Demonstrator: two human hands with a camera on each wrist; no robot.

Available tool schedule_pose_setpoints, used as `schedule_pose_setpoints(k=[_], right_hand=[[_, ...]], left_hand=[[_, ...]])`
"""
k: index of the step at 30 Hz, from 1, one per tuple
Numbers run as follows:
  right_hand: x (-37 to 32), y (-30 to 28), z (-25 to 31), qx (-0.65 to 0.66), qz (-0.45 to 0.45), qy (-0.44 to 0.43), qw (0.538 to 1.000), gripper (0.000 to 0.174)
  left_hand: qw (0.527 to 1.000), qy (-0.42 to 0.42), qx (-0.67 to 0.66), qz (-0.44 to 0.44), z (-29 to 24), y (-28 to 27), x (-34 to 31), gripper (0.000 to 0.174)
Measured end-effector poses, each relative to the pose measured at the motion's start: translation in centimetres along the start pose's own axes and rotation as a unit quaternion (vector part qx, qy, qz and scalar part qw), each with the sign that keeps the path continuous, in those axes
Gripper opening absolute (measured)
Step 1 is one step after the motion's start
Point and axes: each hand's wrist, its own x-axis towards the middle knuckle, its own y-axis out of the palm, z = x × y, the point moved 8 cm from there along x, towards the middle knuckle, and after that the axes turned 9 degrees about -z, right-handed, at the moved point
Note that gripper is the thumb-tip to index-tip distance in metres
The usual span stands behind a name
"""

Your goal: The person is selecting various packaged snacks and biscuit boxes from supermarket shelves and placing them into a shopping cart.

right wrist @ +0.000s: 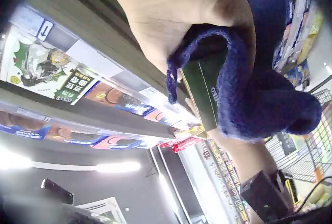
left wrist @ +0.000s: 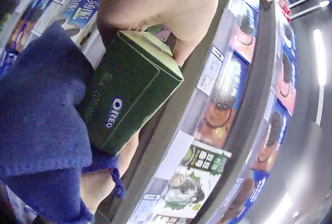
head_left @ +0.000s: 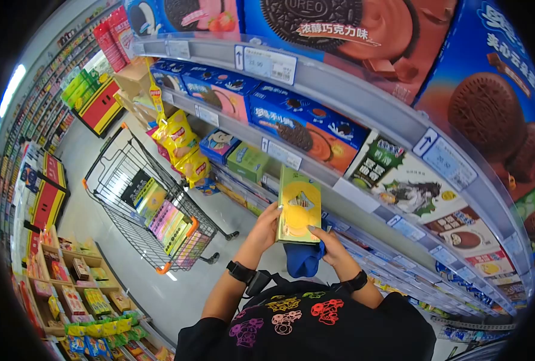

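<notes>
Both hands hold a yellow-green Oreo cookie box (head_left: 300, 204) in front of the chest, beside the shelf. My left hand (head_left: 265, 227) grips its left side, and in the left wrist view that hand (left wrist: 161, 6) curls over one end of the box (left wrist: 129, 91), whose dark green side reads OREO. On the opposite side, my right hand (head_left: 335, 248) grips the box, thumb on its face. A dark blue cloth (head_left: 303, 260) hangs below the box at the right hand; in the right wrist view the cloth (right wrist: 254, 104) drapes from that hand (right wrist: 192, 14) and partly hides the box (right wrist: 201, 86).
A shelf edge (head_left: 351, 186) with cookie boxes runs along the right. A wire shopping cart (head_left: 108, 198) holding several stacked boxes stands on the floor at left. Yellow snack bags (head_left: 183, 144) hang at the shelf end. A wooden display (head_left: 78, 271) with packets is at lower left.
</notes>
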Motion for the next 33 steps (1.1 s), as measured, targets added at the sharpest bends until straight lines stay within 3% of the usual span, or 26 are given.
schedule_pose_setpoints(k=[6, 11, 15, 18, 21, 22, 24, 26, 30, 33], right_hand=[[4.7, 1.4, 3.0, 0.033, -0.056, -0.109, 0.992, 0.041], [5.7, 3.9, 4.2, 0.068, -0.013, -0.054, 0.996, 0.045], [6.0, 5.1, 3.8, 0.113, 0.007, -0.076, 0.991, 0.037], [7.4, 5.1, 2.5, 0.141, -0.002, -0.097, 0.985, 0.027], [9.8, 3.2, -1.6, 0.256, -0.044, -0.022, 0.965, 0.022], [9.6, 3.4, -2.5, 0.302, -0.04, -0.004, 0.953, 0.021], [8.6, 4.0, -3.9, 0.298, -0.11, -0.036, 0.947, 0.022], [8.2, 4.8, -6.0, 0.246, -0.158, -0.062, 0.954, 0.024], [8.2, 9.8, -11.6, 0.227, -0.118, -0.011, 0.967, 0.024], [10.7, 11.6, -17.1, 0.06, -0.157, 0.05, 0.985, 0.026]], left_hand=[[0.998, -0.022, -0.044, 0.04, -0.9, -1.0, 3.8, 0.041], [0.996, 0.02, -0.008, -0.081, -2.2, -3.7, 4.1, 0.042], [0.993, 0.072, 0.026, -0.094, -3.4, -3.9, 4.8, 0.041], [0.995, 0.065, 0.003, -0.082, -4.9, -2.7, 4.3, 0.042], [0.999, 0.012, -0.028, -0.035, -4.8, -3.5, 4.1, 0.043], [0.997, -0.001, -0.075, -0.035, -5.3, -3.3, 3.2, 0.033], [0.999, -0.028, -0.036, -0.028, -5.5, -4.4, 1.9, 0.039], [0.997, -0.041, -0.031, -0.056, -5.4, -6.8, 1.3, 0.044], [0.995, -0.078, 0.053, -0.043, -7.1, -11.8, -1.4, 0.042], [0.993, -0.075, 0.081, -0.045, -9.6, -17.6, -4.3, 0.039]])
